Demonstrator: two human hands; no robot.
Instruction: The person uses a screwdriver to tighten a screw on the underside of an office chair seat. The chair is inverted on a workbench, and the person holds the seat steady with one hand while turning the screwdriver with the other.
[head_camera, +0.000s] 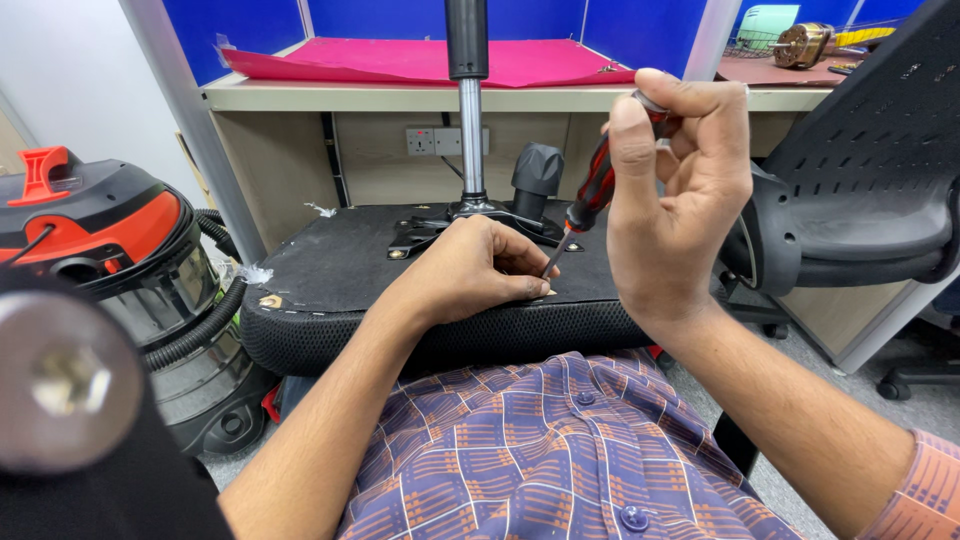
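An upturned black office chair seat (330, 265) lies across my lap, underside up, its metal gas column (470, 130) rising from the centre bracket. My right hand (675, 200) grips a red-and-black screwdriver (592, 190), whose tip points down at the seat's underside near its front edge. My left hand (475, 270) rests on the seat with fingertips pinched beside the screwdriver tip, steadying something small there that I cannot make out.
A red and black canister vacuum (110, 250) with a ribbed hose stands at the left. A black mesh chair back (860, 190) is at the right. Behind is a desk (400, 97) with a pink sheet (420, 60) and blue partition panels.
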